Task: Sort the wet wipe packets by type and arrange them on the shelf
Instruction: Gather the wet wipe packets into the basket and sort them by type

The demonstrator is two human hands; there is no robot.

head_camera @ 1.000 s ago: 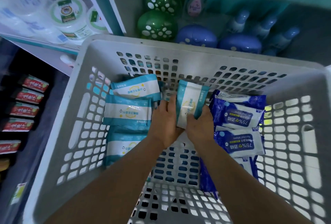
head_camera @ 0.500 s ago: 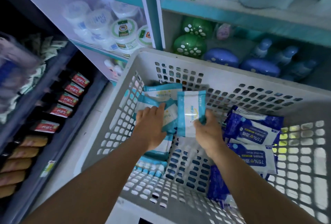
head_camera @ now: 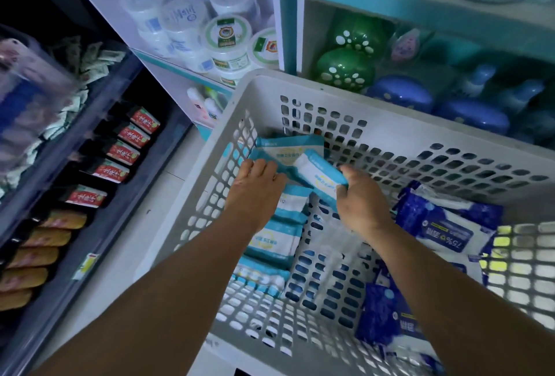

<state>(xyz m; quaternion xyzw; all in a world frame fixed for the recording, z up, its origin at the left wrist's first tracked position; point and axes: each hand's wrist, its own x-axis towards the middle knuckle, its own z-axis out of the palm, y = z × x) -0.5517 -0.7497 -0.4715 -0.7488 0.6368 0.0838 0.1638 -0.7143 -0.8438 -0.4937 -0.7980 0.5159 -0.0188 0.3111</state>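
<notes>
Teal packets [head_camera: 271, 242] sat left in the basket [head_camera: 300, 83], blue packets [head_camera: 444, 225] right; nothing shelved yet. My right hand [head_camera: 359, 201] gripped a teal packet [head_camera: 322, 177]; left hand [head_camera: 256, 186] rested flat on the pile.

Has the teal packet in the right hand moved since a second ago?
Yes. The teal packet in the right hand has tipped from upright and shifted left, away from the dark blue packets, toward the teal stack by the basket's left wall.
</notes>
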